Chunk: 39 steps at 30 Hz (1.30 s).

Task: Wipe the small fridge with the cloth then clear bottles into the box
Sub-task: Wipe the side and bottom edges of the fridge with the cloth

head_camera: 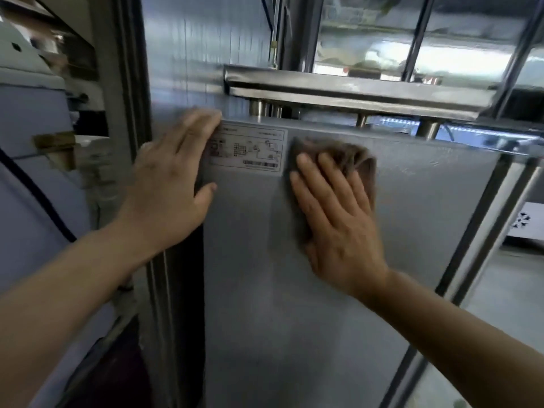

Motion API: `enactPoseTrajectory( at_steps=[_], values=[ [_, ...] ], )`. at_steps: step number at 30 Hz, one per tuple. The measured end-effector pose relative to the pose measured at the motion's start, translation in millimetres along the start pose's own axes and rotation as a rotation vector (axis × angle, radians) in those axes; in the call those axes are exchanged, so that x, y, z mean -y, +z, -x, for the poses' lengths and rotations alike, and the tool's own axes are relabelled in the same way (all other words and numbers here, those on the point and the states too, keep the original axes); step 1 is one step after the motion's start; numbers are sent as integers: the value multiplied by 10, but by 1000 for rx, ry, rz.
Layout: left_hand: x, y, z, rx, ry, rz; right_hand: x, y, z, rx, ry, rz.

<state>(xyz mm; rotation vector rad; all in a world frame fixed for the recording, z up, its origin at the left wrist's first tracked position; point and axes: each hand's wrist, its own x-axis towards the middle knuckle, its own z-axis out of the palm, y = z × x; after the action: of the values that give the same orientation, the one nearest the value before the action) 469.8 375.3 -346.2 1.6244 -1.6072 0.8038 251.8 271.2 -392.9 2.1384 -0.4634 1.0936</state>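
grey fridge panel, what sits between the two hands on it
In the head view, a white printed label sits between the left hand and the right hand pressing the brown cloth.

You see a dim, cool-toned picture with soft, even light and little contrast. The brightest patches sit at the upper right, where daylight glares off the glass panes (459, 54) and washes out their detail. A faint sheen runs along the steel rail (353, 83). Soft shadows fall beside the hands on the grey fridge panel (294, 290). Everything is slightly smeared by motion blur, and the label (248, 148) print is unreadable. Straight posts bow outward near the edges from the wide lens.
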Motion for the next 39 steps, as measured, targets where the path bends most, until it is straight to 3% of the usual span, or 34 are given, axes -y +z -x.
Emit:
enactPoseTrajectory(
  at_steps=[5, 12, 18, 22, 27, 35, 37, 39],
  values=[
    [13, -89, 12, 56, 8, 17, 96, 4, 215, 213, -284, 66],
    [45, -93, 111, 48, 12, 129, 110, -6, -374, -26, -20, -1],
    [86, -164, 175, 125, -45, 311, 316, 134, -27, 201, -321, 20],
    [193, -184, 270, 166, -120, 387, 207, 6, -546, 84, -177, -20],
    [272, -114, 423, 76, -226, 363, 429, 156, -858, -24, -131, -2],
    [347, -89, 658, 99, -259, 309, 661, 364, -214, 335, -576, 70],
    [352, -110, 651, 104, -253, 314, 611, 287, -410, 313, -565, 129],
    [364, -111, 633, 90, -254, 318, 531, 199, -734, 199, -430, 130]
  ],
)
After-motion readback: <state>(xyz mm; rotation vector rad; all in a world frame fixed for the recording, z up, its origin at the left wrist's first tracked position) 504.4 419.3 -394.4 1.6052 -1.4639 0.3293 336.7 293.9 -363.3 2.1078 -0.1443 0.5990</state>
